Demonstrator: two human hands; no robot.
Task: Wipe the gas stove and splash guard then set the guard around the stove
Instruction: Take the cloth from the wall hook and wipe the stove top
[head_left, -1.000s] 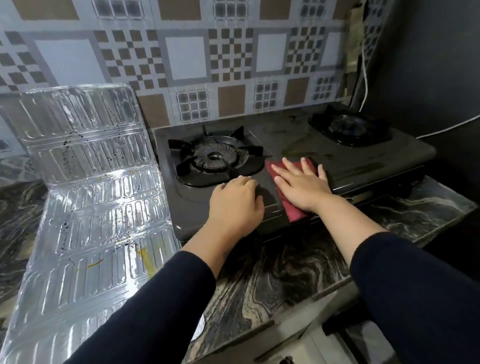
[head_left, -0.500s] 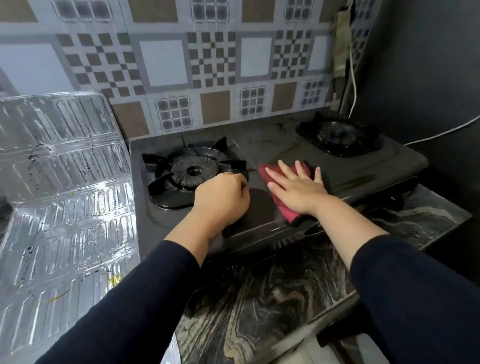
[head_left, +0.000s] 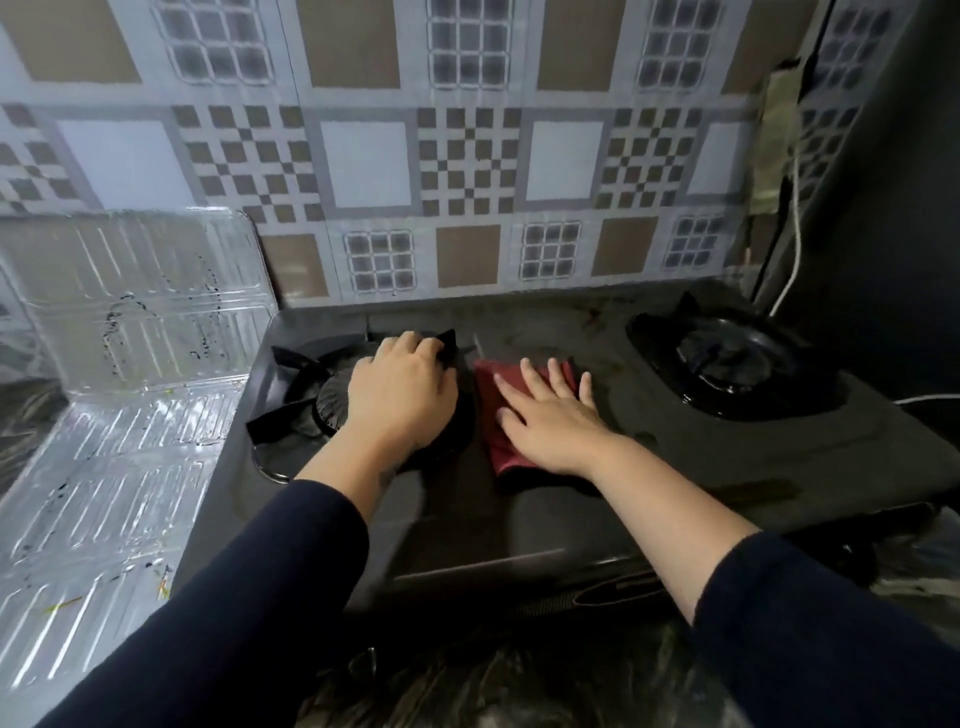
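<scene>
A black two-burner gas stove (head_left: 649, 467) stands against the tiled wall. My right hand (head_left: 550, 421) lies flat with fingers spread on a red cloth (head_left: 501, 441), pressing it onto the stove top between the burners. My left hand (head_left: 400, 395) rests on the left burner grate (head_left: 283, 364), fingers curled over its rear right prong. The foil splash guard (head_left: 130, 364) lies unfolded to the left of the stove, one panel leaning up on the wall, with dark specks and yellow smears on it.
The right burner (head_left: 727, 358) sits uncovered at the far right of the stove. A white cable (head_left: 792, 249) hangs down the dark right wall behind it. Marbled dark countertop (head_left: 519, 686) runs along the front edge.
My left hand has moved forward from the stove's front top onto the left burner grate. My right hand has pushed the red cloth farther back on the stove top. The camera has leaned in.
</scene>
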